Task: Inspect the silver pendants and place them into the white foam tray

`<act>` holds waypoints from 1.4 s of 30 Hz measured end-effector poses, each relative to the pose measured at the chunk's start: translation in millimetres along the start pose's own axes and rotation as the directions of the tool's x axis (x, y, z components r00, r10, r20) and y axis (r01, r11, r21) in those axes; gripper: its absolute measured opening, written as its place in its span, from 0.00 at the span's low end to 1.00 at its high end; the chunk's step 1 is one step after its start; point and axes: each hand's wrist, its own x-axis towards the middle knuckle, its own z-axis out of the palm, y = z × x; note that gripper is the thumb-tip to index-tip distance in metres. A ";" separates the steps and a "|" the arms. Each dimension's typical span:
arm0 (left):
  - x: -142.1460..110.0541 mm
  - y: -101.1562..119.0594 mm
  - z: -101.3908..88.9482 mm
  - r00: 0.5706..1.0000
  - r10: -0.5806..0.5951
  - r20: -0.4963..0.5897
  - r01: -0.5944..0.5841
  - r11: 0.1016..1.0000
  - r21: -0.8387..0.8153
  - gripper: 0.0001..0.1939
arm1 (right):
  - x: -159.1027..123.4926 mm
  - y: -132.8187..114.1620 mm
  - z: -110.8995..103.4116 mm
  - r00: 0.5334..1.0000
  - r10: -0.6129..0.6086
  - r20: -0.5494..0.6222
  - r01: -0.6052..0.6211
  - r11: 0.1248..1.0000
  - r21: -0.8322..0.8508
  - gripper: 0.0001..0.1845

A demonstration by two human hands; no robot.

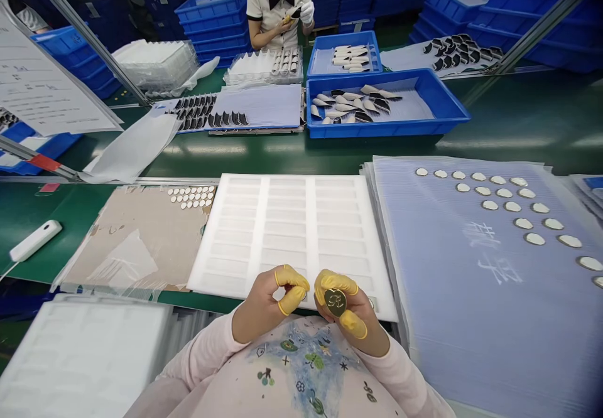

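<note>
My right hand (351,317), with yellow finger cots on its fingertips, grips a round gold-coloured badge (335,303) by its edge. A script-like letter shows on the badge's face, which is turned up. Close beside it, my left hand (276,295), also in yellow finger cots, is closed in a pinch. What it pinches is too small or hidden to make out. Both hands are over the near edge of a white foam tray (264,217) with rows of shallow slots. Part of another small round piece (372,304) shows at the tray's edge by my right hand.
Right, a bluish sheet stack (447,280) carries several round discs (513,206). Left are cardboard (141,236) with small white discs (193,196) and a white device (36,241). Behind, blue bins (386,130) hold black-and-white pieces; a person (280,10) works opposite.
</note>
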 end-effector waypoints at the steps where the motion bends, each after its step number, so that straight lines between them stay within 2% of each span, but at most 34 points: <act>1: 1.0 2.7 0.6 0.997 -0.056 0.049 0.060 0.995 -0.082 0.13 | 0.2 0.3 0.9 1.000 -0.011 0.007 0.011 1.000 0.004 0.20; 4: 3.2 8.0 2.5 0.941 -0.244 0.234 0.305 0.911 -0.276 0.18 | 1.8 -1.9 5.9 0.999 -0.011 0.033 0.011 1.000 0.027 0.20; 7: 3.7 8.9 4.7 0.876 -0.326 0.355 0.452 0.812 -0.370 0.21 | 4.7 -4.9 12.8 0.995 0.024 0.095 -0.033 0.995 0.091 0.20; 9: 3.3 7.3 6.0 0.863 -0.332 0.381 0.482 0.766 -0.426 0.21 | 6.6 -5.0 16.0 0.993 0.041 0.114 -0.054 0.992 0.118 0.20; 16: 1.1 1.0 7.2 0.859 -0.343 0.381 0.510 0.653 -0.561 0.19 | 7.7 1.6 13.6 0.984 0.049 0.172 -0.071 0.989 0.127 0.20; 20: 1.0 1.3 6.8 0.859 -0.361 0.363 0.510 0.656 -0.556 0.20 | 6.3 4.8 10.4 0.993 0.027 0.116 -0.033 0.998 0.057 0.19; 23: 2.2 1.9 7.2 0.849 -0.405 0.340 0.529 0.669 -0.523 0.23 | 6.1 7.0 7.6 0.996 -0.017 0.084 0.025 0.995 -0.095 0.20; 26: 4.7 5.2 8.8 0.824 -0.491 0.284 0.566 0.694 -0.445 0.24 | 7.3 8.1 4.6 0.991 -0.102 0.084 0.124 0.936 -0.329 0.20; 29: 6.9 10.2 11.2 0.804 -0.548 0.230 0.592 0.710 -0.381 0.24 | 9.6 7.2 2.6 0.980 -0.161 0.119 0.198 0.873 -0.445 0.22; 34: 6.7 13.6 14.7 0.794 -0.576 0.194 0.604 0.713 -0.355 0.26 | 13.1 5.7 0.7 0.972 -0.196 0.131 0.236 0.834 -0.498 0.21; 42: 7.1 16.4 13.6 0.814 -0.542 0.208 0.580 0.749 -0.320 0.29 | 12.3 9.1 1.8 0.996 -0.087 0.037 0.094 0.905 -0.414 0.18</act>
